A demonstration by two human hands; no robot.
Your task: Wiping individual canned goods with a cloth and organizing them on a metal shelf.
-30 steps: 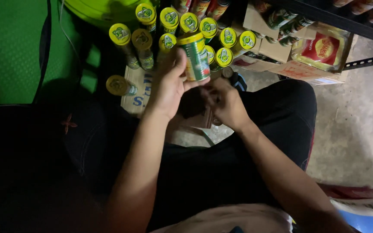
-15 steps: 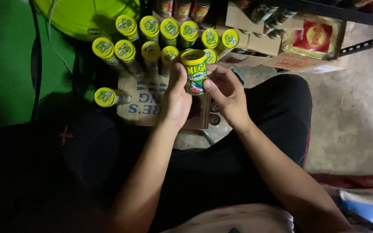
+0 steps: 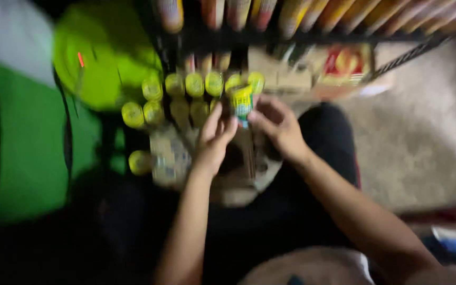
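Together, both hands, left and right, pinch the yellow-lidded can upright between their fingertips.

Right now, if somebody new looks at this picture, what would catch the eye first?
First, the small yellow-and-green can at the centre, held between the left hand and the right hand. Behind and left of it stand rows of yellow-lidded cans, below a dark wire shelf. A bright green surface fills the left side.

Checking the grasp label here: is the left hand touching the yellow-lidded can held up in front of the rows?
Touching. The head view, though blurred, shows the left hand with its fingers pressed against the side of the can.
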